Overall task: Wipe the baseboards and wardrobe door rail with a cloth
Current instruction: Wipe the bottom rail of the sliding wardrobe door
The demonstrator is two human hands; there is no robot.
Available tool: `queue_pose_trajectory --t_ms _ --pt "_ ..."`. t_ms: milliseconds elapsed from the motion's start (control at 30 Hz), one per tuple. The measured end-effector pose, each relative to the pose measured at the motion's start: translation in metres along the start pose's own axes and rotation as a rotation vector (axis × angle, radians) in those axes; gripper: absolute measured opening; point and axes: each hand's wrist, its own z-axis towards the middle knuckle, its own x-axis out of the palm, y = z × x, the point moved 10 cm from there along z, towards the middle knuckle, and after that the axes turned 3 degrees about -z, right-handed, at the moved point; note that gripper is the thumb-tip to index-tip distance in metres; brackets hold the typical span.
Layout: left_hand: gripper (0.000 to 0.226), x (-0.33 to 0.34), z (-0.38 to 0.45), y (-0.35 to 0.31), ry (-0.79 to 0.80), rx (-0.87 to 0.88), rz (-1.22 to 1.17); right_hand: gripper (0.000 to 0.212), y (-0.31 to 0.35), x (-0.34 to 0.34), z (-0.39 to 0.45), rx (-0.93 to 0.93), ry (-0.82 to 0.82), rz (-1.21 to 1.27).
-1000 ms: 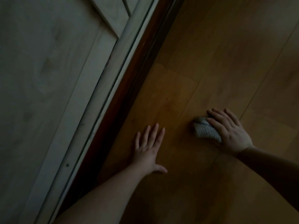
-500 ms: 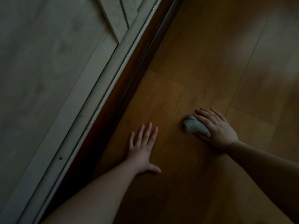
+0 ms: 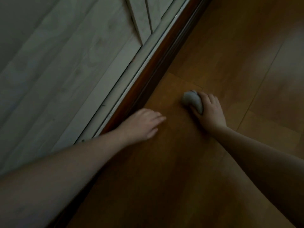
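My right hand (image 3: 209,111) grips a bunched grey cloth (image 3: 191,101), held on or just above the wooden floor (image 3: 230,63), a short way right of the dark brown rail (image 3: 158,63) that runs diagonally below the pale wardrobe door (image 3: 65,63). My left hand (image 3: 143,124) lies with straight fingers on or just over the floor beside the rail, holding nothing. The scene is dim and the left hand is blurred.
A pale metal door track (image 3: 125,89) runs along the door's bottom edge next to the brown rail. A second door panel (image 3: 141,18) overlaps at the top. Wooden floorboards fill the right side.
The cloth is bunched tighter in my right hand, which sits closer to the rail. My left hand has turned and moved up against the rail. The view has shifted along the door.
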Motion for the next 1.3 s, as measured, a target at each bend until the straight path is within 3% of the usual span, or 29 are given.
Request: queue_pose_trajectory --t_ms 67,167,300,533,733,1067,1300 --pt "0.058 -0.030 -0.014 0.024 -0.151 0.019 0.135 0.063 0.018 0.008 0.025 -0.015 0.010 0.043" --pt "0.065 -0.044 -0.040 0.068 -0.260 -0.153 0.276 0.067 0.041 0.020 0.055 -0.006 0.034 0.085" --pt "0.074 -0.042 -0.050 0.093 -0.299 -0.367 0.143 0.068 0.062 0.030 0.089 -0.016 0.040 0.126" --pt "0.059 -0.045 -0.047 0.090 -0.338 -0.295 0.097 0.064 0.057 0.024 0.113 0.152 -0.017 0.077" --pt "0.052 -0.047 -0.049 0.089 -0.393 -0.248 0.026 0.074 0.099 0.056 0.063 0.237 0.005 0.218" --pt "0.059 -0.044 -0.048 0.089 -0.319 -0.297 0.071 0.088 0.176 0.147 -0.086 0.133 0.212 0.236" --pt "0.060 -0.041 -0.046 0.090 -0.248 -0.342 0.051 0.077 0.150 0.127 -0.081 -0.170 0.285 0.174"
